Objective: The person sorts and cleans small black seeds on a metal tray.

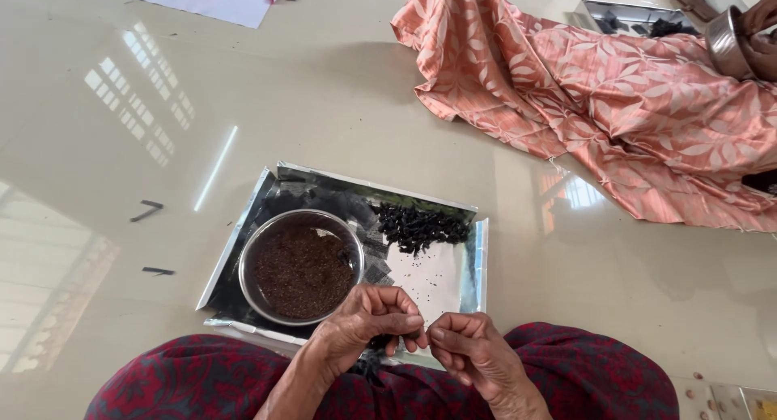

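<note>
Picking seeds out of black pods, partway done.
Left hand [368, 319] and right hand [469, 347] pinching one small dark pod [424, 333] low middle; bowl [301, 266] quite full, pile [419, 226] on tray [481, 258] left.

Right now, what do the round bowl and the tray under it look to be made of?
The round bowl looks like polished steel: a thin, bright rim with sharp glints, holding brown grains. The tray looks like card or board faced with silver foil, hedged: mirror-like yet creased, with folded-up edges. Both hands, left hand and right hand, pinch something small above it.
</note>
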